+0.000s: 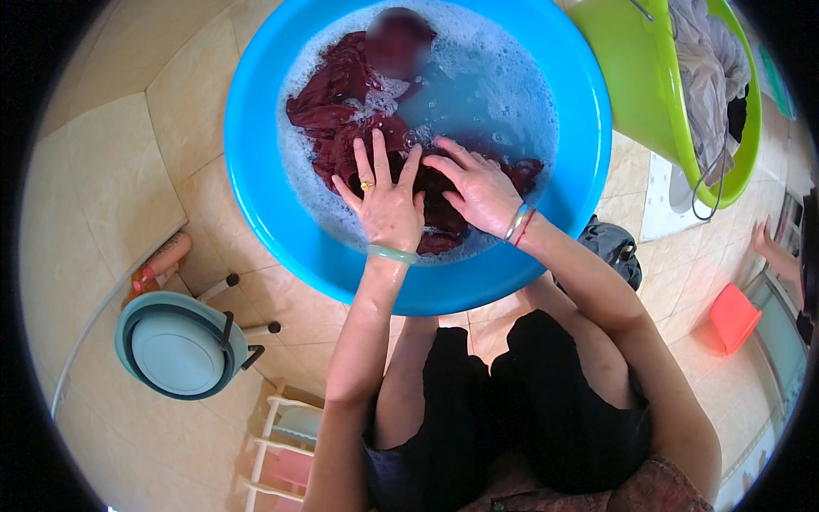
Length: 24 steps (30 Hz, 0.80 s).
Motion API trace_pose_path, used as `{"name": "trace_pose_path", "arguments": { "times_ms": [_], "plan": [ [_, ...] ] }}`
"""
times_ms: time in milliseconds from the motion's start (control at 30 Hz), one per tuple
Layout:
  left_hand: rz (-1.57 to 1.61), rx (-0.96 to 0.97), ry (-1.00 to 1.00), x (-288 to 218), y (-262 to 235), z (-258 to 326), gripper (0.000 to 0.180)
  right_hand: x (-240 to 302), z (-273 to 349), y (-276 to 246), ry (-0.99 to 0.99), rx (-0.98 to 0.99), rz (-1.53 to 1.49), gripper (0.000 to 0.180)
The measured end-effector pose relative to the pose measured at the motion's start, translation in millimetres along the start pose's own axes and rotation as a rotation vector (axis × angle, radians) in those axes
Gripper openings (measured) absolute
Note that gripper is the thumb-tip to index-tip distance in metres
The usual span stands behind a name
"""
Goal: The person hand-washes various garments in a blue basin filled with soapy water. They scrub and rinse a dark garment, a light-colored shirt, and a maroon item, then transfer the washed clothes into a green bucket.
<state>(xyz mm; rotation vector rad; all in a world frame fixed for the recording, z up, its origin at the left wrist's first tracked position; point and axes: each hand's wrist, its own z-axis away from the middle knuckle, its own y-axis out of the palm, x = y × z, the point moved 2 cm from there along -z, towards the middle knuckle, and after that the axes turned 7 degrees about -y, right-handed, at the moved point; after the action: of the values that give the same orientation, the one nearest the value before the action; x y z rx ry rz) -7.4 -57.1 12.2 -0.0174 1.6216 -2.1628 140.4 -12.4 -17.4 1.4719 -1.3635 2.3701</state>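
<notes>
At the far left, on the tan tiled floor (111, 171), a pale teal pail (179, 346) with a dark handle stands beside an orange bottle (162, 260) that lies tipped against the wall. Just near of them a small white and pink rack (286, 444) shows at the bottom edge.

In the middle sits a big blue basin (256, 171) full of suds and grey-blue water, with a dark red cloth (341, 102) soaking in it. The cloth runs from the far left part of the water down to the near side, where both hands press on it. The left hand (386, 200), with a gold ring and a pale green bangle at the wrist, lies flat on the wet cloth, fingers spread and pointing away. Just to its right the right hand (479, 192), wearing thin bracelets, lies on the same cloth with its fingers angled toward the left hand, the fingertips touching or nearly so. Neither grip is closed around the fabric; both palms bear down on it. A blurred dark shape sits at the far edge of the water, and I cannot tell what it is.

Near of the basin are the person's knees in black shorts (529, 401). To the right, a green tub (648, 94) holds grey laundry (704, 77). A dark bag (614, 247) lies on the floor between basin and tub, and an orange box (734, 316) sits further right, near another person's hand (768, 243).
</notes>
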Motion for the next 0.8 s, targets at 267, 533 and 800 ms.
{"name": "trace_pose_path", "arguments": {
  "times_ms": [267,533,800],
  "plan": [
    [-0.038,0.002,0.057,-4,3,0,0.048,-9,5,-2,-0.032,0.037,-0.003,0.039],
    [-0.084,0.256,0.044,-18,16,6,0.062,-7,10,-6,0.181,0.400,0.237,0.062],
    [-0.227,0.537,0.030,-19,33,13,0.059,-17,17,15,0.173,0.504,0.156,0.053]
  ]
}}
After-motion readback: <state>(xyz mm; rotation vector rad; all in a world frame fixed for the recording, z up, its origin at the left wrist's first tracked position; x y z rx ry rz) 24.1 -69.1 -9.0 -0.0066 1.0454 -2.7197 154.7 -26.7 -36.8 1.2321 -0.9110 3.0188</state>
